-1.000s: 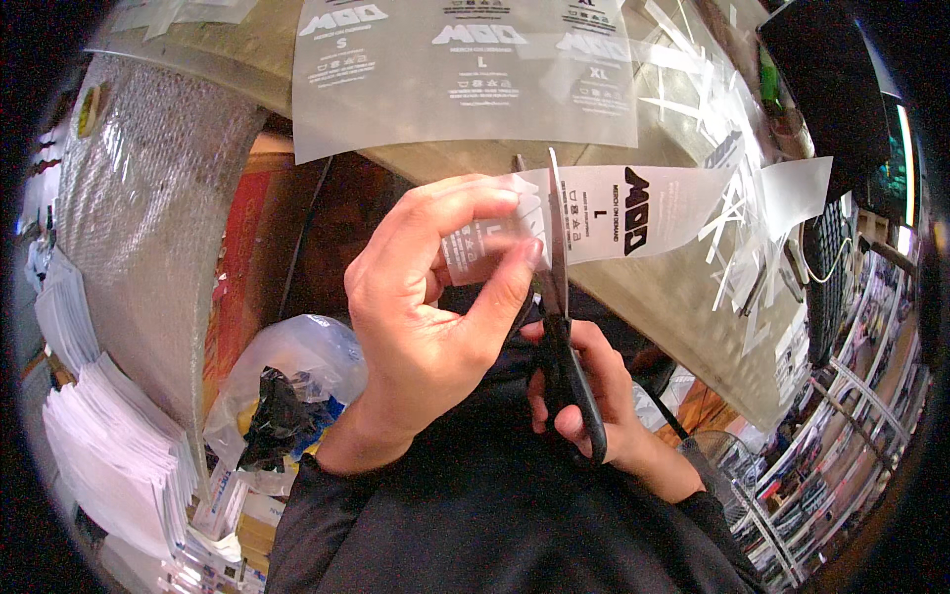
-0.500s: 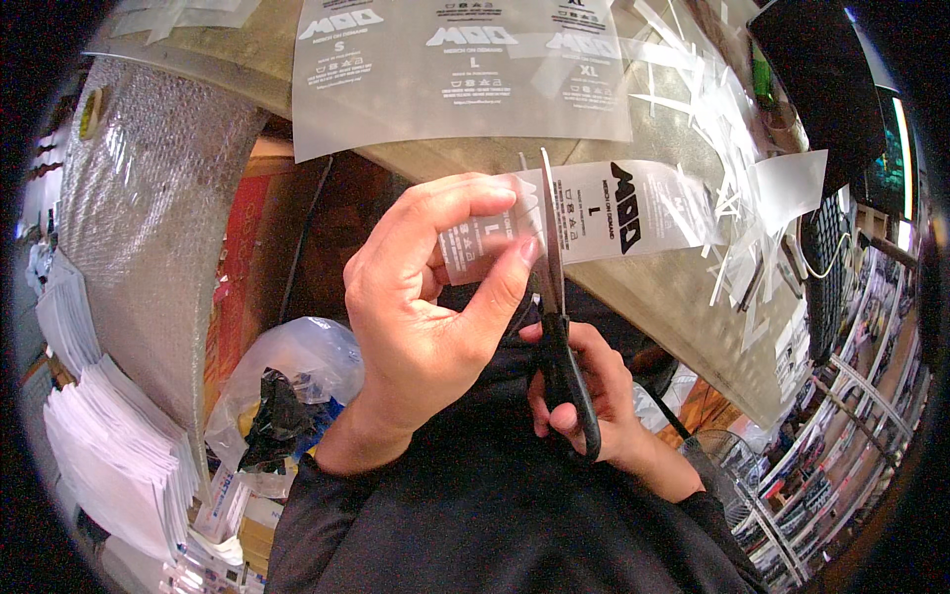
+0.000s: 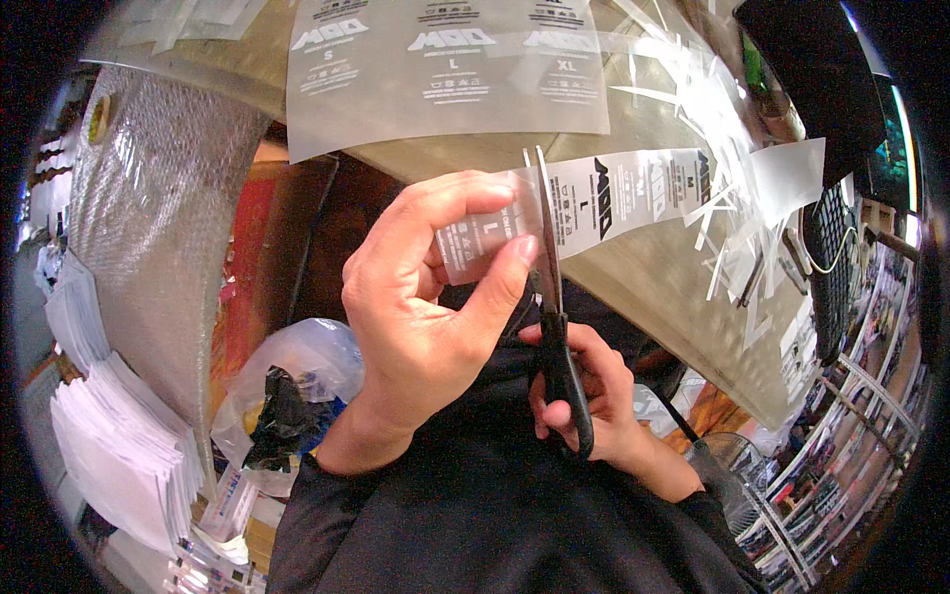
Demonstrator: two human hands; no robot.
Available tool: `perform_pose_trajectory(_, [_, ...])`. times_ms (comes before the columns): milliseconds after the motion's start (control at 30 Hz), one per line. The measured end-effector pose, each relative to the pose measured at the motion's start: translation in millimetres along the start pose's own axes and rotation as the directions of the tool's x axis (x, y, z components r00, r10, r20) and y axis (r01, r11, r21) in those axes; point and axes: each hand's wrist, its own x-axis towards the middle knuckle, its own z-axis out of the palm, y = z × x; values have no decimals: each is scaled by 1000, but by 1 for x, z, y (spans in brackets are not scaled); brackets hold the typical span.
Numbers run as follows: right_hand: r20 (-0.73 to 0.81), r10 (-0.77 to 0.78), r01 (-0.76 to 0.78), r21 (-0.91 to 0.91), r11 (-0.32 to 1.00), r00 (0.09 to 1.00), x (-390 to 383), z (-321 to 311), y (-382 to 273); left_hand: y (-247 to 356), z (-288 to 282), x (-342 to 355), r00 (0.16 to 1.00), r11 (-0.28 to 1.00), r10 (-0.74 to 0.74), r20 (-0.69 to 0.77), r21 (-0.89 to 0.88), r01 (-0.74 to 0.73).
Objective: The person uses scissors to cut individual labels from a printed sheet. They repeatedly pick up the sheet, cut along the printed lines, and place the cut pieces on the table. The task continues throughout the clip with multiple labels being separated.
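Note:
My left hand [image 3: 426, 287] pinches the left end of a translucent film strip [image 3: 625, 188] printed with dark and pale labels. In my right hand [image 3: 612, 406] are scissors [image 3: 562, 371] with black handles, the fingers around the grips. Their blades point away from me and lie nearly together across the strip, just right of my left thumb. From there the strip runs right over the table, its far end among white scraps. A larger printed film sheet [image 3: 356, 104] lies on the table beyond my hands.
Thin white offcuts [image 3: 727, 168] pile at the right of the table [image 3: 683, 327], near a dark keyboard [image 3: 829, 272]. Bubble wrap [image 3: 163, 198] hangs at the left, above stacked white paper [image 3: 124, 445]. A clear plastic bag [image 3: 307, 361] sits below my left wrist.
The scissor blades have come closer together across the strip. The strip's right part has swung upward and now curves more. The large sheet sits slightly further left in view.

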Motion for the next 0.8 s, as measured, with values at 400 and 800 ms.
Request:
perform_pose_trajectory(400, [-4,-86,86,-22,996,996,-10,-13,1,14,19,-7,997,997,-82,12,-13,82])
perform_pose_trajectory(800, [-342,-60,182,335,925,938,-46,-46,-10,23,54,-31,978,938,0,211,-339,73])
